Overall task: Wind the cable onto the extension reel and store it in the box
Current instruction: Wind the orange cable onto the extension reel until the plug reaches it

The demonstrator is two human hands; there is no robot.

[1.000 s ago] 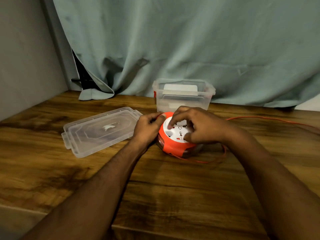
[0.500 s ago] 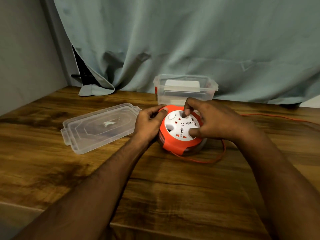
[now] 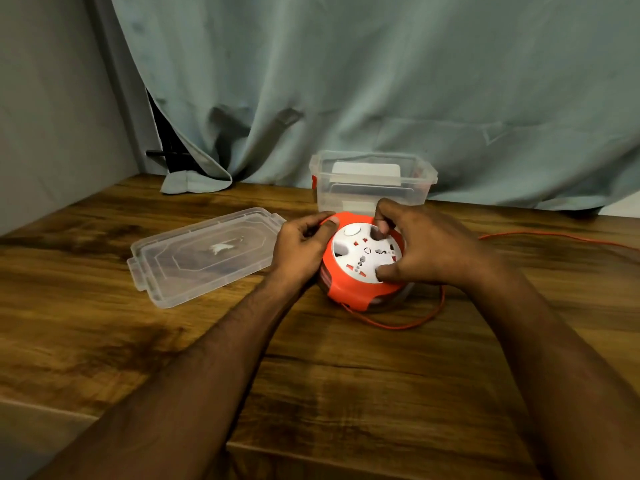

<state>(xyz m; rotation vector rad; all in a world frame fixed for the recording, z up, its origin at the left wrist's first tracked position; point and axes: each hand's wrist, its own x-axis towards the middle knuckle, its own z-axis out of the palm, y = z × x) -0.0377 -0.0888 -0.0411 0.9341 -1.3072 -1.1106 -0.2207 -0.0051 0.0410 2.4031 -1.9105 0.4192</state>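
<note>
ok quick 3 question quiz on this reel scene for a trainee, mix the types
1. True or false: the lid is on the box.
2. Where does the loose orange cable leave the picture? A) right edge B) left edge C) bottom edge
3. Fill in: the left hand grips the reel's orange ____, while the right hand has fingertips on its white face.

Key: 1 false, it lies on the table to the box's left; 2 A; 3 rim.

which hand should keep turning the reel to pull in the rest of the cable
Right. The right hand has fingers on the white socket face of the reel; the left hand grips its orange rim, and loose cable lies rightward.
</note>
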